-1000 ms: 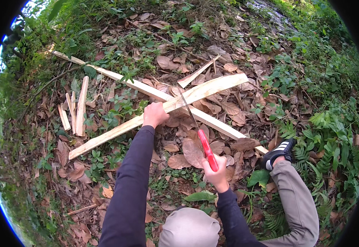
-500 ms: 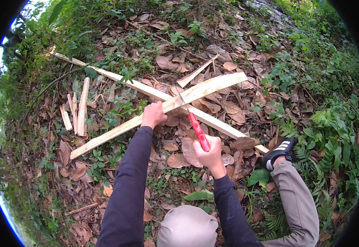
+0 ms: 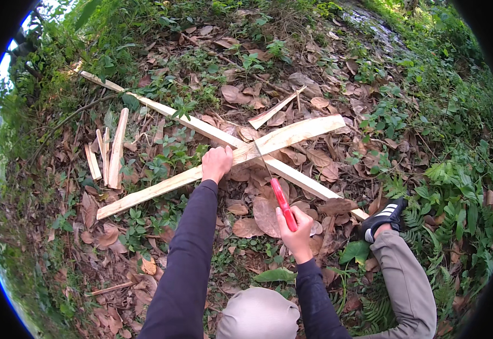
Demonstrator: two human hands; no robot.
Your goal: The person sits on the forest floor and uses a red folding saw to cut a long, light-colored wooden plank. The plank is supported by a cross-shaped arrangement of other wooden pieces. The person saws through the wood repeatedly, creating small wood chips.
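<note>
The left hand presses down on a pale wooden plank, its fingers curled over the plank's far edge. Just right of those fingers the plank crosses over a second, longer plank on the leaf-covered ground. The right hand has its fingers wrapped tight round the red handle of a saw; the thin blade runs up from them to the top plank, meeting it just beside the left fingers. Short wood offcuts lie well to the left.
</note>
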